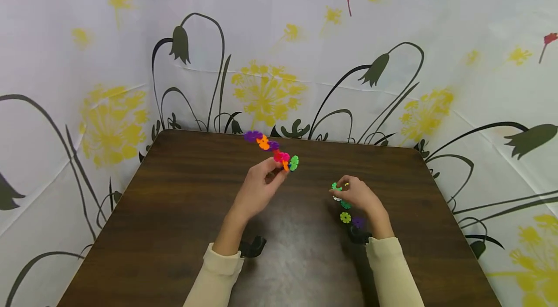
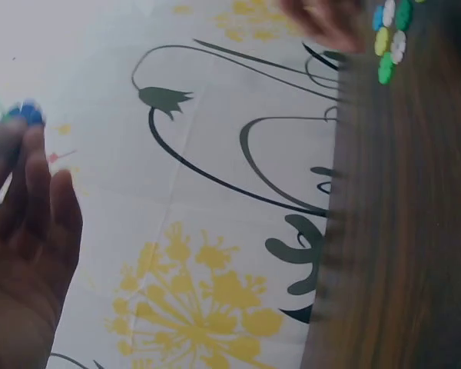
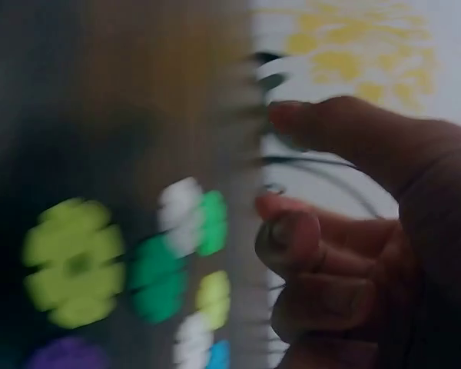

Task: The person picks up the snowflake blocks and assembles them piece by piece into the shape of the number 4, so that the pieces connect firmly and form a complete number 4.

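Observation:
My left hand [image 1: 257, 188] pinches the near end of a chain of interlocking flower-shaped discs [image 1: 263, 143] and holds it up over the table. Purple, orange, red and pink discs run away to the upper left, and a light green disc [image 1: 294, 163] sticks out beyond the fingertips. In the left wrist view a blue disc [image 2: 31, 113] shows at those fingertips. My right hand [image 1: 361, 196] hovers above loose discs, thumb and index finger apart with nothing between them. Below it lie a lime disc [image 3: 75, 263], a dark green disc [image 3: 158, 278] and white discs [image 3: 182, 215].
A purple disc [image 1: 358, 222] lies beside the lime one, near the right wrist. Black wrist-worn devices sit under the left wrist [image 1: 253, 247] and right wrist [image 1: 359, 235]. The dark wooden table [image 1: 183, 191] ends at a flower-printed cloth [image 1: 279, 45] behind.

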A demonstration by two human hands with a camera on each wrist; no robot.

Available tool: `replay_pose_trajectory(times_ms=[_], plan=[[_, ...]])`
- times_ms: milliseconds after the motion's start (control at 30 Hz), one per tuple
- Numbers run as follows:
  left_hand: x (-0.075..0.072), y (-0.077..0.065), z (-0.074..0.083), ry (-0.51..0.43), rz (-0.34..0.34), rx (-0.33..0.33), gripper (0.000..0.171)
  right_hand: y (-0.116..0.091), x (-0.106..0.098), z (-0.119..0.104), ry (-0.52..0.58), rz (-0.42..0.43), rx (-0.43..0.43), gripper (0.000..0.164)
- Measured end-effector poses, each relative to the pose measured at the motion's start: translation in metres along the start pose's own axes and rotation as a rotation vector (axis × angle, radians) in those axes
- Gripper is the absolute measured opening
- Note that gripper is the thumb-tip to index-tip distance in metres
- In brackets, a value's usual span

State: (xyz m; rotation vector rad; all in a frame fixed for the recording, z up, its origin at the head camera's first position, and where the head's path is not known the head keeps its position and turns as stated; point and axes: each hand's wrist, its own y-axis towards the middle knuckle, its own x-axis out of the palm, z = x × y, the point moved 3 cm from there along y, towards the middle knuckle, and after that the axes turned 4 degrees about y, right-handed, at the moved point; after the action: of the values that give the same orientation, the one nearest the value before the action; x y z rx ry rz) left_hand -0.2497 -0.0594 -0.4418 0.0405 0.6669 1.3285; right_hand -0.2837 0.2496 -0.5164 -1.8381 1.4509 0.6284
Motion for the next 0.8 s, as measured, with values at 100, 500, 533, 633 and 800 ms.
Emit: replay_pose_trajectory(times_ms=[100,500,533,633,800], plan=[[-0.003,-0.002,0.002,0.026,-0.035,0.043,0.006,0.002,0.01,0.009,-0.073,-0.004,0.073,0.05],[-0.012,-0.006,0.016,0.001,-0.079,0.082,0.006,0.009,0.019,0.023,0.047,-0.028,0.087,0.029],[-0.013,-0.006,0.016,0.002,-0.09,0.079,0.006,0.008,0.019,0.024,0.081,-0.032,0.07,0.028],[-0.017,-0.009,0.016,-0.006,-0.114,0.069,0.007,0.006,0.018,0.022,0.153,-0.032,-0.013,0.022],[-0.018,-0.012,0.016,-0.038,-0.105,0.058,0.011,-0.002,0.009,0.008,0.267,-0.011,-0.147,0.022]])
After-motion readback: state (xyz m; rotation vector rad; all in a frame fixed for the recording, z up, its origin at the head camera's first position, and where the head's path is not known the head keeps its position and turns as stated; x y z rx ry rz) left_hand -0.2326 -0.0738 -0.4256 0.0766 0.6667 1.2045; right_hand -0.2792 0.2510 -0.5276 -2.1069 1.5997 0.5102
